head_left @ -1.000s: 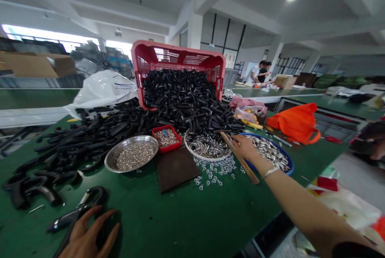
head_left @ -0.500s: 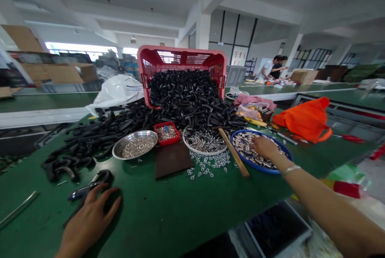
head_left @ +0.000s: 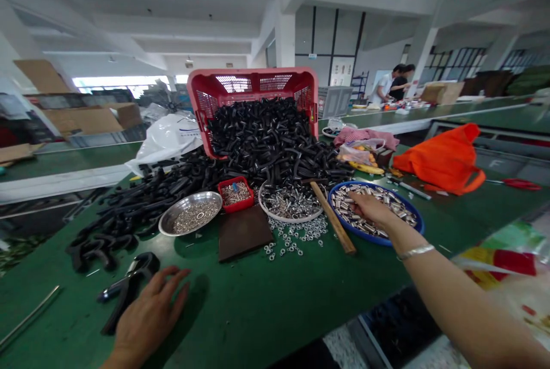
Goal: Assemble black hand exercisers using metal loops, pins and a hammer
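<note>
Work at a green table (head_left: 258,306), seen from within the room. The right hand (head_left: 368,208) reaches into the blue tray (head_left: 378,239), its fingertips among small metal cylinders (head_left: 341,203); whether they pinch one cannot be told from here. The left hand (head_left: 150,311) is held with fingers loosely spread, just beside a black curved piece (head_left: 124,303) lying on the table; no grip is visible. Left of the blue tray lies a wooden-handled hammer (head_left: 333,220). Behind, a red crate (head_left: 253,74) lies tipped, black pieces (head_left: 266,140) heaped from its mouth.
</note>
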`<state>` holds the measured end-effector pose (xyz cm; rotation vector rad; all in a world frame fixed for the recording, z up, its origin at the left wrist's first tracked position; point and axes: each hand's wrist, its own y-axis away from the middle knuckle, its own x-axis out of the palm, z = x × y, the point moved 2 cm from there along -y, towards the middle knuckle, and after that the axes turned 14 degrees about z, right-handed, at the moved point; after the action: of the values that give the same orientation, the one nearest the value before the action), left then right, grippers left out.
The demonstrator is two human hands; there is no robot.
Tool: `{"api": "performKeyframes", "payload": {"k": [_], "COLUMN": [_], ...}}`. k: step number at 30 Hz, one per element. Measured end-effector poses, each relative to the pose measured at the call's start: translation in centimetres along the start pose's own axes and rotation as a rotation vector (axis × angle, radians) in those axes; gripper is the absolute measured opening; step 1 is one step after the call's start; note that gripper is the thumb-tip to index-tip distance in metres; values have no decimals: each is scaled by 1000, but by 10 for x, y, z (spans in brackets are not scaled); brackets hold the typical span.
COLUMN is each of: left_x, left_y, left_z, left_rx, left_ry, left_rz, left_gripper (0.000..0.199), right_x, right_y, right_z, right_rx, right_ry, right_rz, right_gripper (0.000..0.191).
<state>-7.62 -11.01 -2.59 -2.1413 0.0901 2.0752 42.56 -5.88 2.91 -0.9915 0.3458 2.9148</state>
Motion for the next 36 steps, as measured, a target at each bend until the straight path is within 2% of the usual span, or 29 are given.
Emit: {"api": "performKeyframes", "payload": {"k": [3, 5, 7, 9, 13, 16, 18, 23, 26, 30, 36], "left_x": [-14, -19, -19, -14, 0, 6, 6, 3, 2, 10, 14], "left_y": [-16, -32, -49, -60, -63, -62, -67, -90, -96, -96, -97], "left_z": [-72, -120, -153, -168, -166, -159, -156, -152, -152, -153, -151], "left_rx": [222, 379, 401, 352, 276, 305, 254, -144, -190, -172, -171], "left_ry": [66, 156, 205, 231, 311, 490, 737, 1619, 1920, 2127, 2149], "left_rz": [109, 253, 326, 376, 403, 336, 301, 353, 383, 440, 426], "left_gripper": [33, 31, 29, 27, 25, 22, 19, 17, 17, 13, 9], "right_x": [39, 68, 94, 112, 122, 124, 130, 154, 166, 174, 179], "right_y": [18, 27, 30, 26, 8, -1, -4, -8, -10, -13, -17], "right_z": [20, 32, 39, 43, 57, 78, 91, 101, 98, 95, 95], "right_rx": [-124, -174, -169, -136, -82, -112, -132, -126, -129, -137, -198], "right_ry": [-254, -353, -425, -532, -722, -722, -686, -753, -772, -714, -665], "right_rz": [196, 376, 483, 475, 390, 467, 557, 701, 701, 649, 650], "right_gripper": [47, 40, 35, 33, 30, 27, 27, 31, 34, 33, 35]}}
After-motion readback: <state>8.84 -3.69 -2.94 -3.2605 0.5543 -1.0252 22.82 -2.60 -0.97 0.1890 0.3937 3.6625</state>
